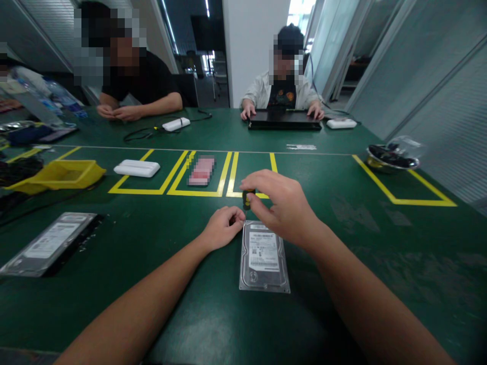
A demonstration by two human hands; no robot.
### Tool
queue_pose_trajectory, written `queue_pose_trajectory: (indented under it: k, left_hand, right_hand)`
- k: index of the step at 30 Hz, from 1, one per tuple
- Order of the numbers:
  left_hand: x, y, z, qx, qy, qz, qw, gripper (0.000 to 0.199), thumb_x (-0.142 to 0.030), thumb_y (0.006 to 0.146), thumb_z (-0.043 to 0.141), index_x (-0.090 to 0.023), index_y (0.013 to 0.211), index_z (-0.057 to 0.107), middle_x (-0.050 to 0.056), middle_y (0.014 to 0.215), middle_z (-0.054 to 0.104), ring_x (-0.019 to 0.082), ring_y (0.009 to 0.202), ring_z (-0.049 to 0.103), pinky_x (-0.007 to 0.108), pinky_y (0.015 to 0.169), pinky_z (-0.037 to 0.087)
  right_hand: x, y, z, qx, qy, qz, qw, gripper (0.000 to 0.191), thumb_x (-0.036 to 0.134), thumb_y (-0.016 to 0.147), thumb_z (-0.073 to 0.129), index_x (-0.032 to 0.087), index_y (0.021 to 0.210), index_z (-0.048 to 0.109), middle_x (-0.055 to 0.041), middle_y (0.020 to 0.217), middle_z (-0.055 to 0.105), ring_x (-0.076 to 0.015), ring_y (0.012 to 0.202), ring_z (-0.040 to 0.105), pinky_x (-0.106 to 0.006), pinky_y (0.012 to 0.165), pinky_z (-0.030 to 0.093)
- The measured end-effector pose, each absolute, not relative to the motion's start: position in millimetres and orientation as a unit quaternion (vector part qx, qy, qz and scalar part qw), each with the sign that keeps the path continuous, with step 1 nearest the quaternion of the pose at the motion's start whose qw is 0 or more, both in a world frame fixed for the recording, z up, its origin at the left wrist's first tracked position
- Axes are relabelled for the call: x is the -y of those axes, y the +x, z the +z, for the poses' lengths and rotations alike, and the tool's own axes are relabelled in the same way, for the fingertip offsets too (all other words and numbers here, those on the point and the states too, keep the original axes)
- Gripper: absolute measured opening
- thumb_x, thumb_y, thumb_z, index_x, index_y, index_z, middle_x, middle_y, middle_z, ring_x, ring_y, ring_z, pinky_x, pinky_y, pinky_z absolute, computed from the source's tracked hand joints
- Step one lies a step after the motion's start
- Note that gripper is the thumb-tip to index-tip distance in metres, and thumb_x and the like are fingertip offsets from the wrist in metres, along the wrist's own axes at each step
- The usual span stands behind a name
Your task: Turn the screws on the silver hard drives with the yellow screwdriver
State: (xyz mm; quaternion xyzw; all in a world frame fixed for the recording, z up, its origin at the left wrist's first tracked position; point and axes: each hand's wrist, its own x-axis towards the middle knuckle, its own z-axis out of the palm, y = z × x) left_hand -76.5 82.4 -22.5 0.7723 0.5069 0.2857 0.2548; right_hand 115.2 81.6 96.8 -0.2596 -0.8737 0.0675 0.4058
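A hard drive (pixel 264 256) lies flat on the green table in front of me, its labelled side up. My right hand (pixel 283 205) grips the short dark handle of a screwdriver (pixel 247 198) between thumb and fingers. The screwdriver stands upright over the drive's far left corner; its tip is too small to make out. My left hand (pixel 223 226) rests beside that same corner, with its fingers curled and pressed together near the screwdriver's tip. Whatever those fingers pinch, if anything, is hidden.
Another hard drive (pixel 53 243) lies at left, near a yellow tray (pixel 72 175). Beyond are a white box (pixel 137 168), a pinkish blurred item (pixel 202 170) and yellow tape outlines. A bowl (pixel 393 157) holds dark items at right. Two people sit across; one holds a black panel (pixel 284 119).
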Motion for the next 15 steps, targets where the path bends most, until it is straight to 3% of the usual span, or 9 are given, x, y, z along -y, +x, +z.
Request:
queue_pose_trajectory:
  k: [7, 11, 15]
  left_hand:
    - [-81.4, -75.2, -17.2, -0.5, 0.773, 0.286, 0.267, 0.008, -0.021, 0.083, 0.056, -0.018, 0.078, 0.06, -0.002, 0.07, 0.06, 0.016, 0.07, 0.052, 0.028, 0.066, 0.036]
    - [-81.8, -75.2, -17.0, -0.497, 0.773, 0.289, 0.27, 0.009, -0.022, 0.084, 0.056, -0.018, 0.077, 0.06, -0.002, 0.07, 0.059, 0.016, 0.07, 0.051, 0.028, 0.066, 0.036]
    - [-81.8, -75.7, -20.8, -0.499, 0.771, 0.294, 0.263, 0.009, -0.023, 0.084, 0.058, -0.018, 0.077, 0.06, -0.003, 0.069, 0.058, 0.015, 0.066, 0.049, 0.028, 0.064, 0.035]
  right_hand:
    - [-83.8, 115.0, 95.6, 0.864, -0.274, 0.046, 0.419, 0.015, 0.015, 0.089, 0.056, 0.015, 0.095, 0.07, -0.0088, 0.098, 0.066, -0.018, 0.092, 0.062, -0.033, 0.081, 0.051]
    - [-83.5, 115.7, 97.1, 0.875, -0.262, 0.038, 0.406, 0.025, 0.01, 0.088, 0.051, 0.015, 0.105, 0.068, -0.0085, 0.104, 0.07, -0.0202, 0.098, 0.063, -0.036, 0.088, 0.05]
    - [-80.8, 112.7, 95.4, 0.876, -0.255, 0.042, 0.407, 0.02, 0.011, 0.088, 0.053, 0.011, 0.101, 0.069, -0.0104, 0.104, 0.071, -0.0211, 0.098, 0.064, -0.036, 0.089, 0.05]
